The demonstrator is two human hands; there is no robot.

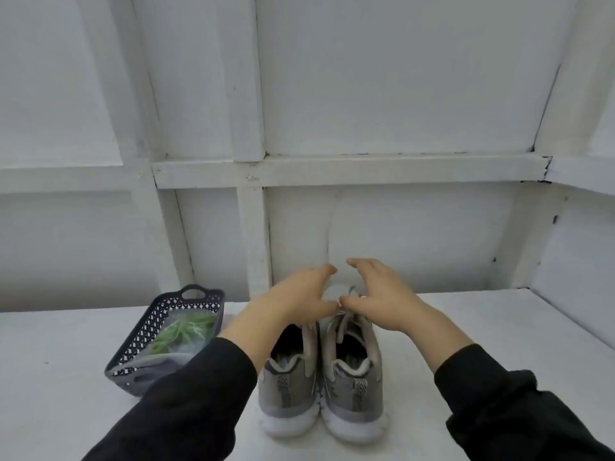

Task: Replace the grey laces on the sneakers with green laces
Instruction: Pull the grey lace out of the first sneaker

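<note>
Nearest us, the sneakers (352, 389) stand side by side below our wrists, heels toward us. Over their tongues our left hand (296, 296) and right hand (382, 294) arch half open, fingers loosely curved, thumbs meeting at the grey laces (342, 324) of the shoe under the right hand; whether either has hold we cannot tell. Left of the left hand, the green laces (181, 332) lie bagged in a basket (143, 337). Tugging the wrong strand could jam the knot, and a hard pull might tip the shoe.
</note>
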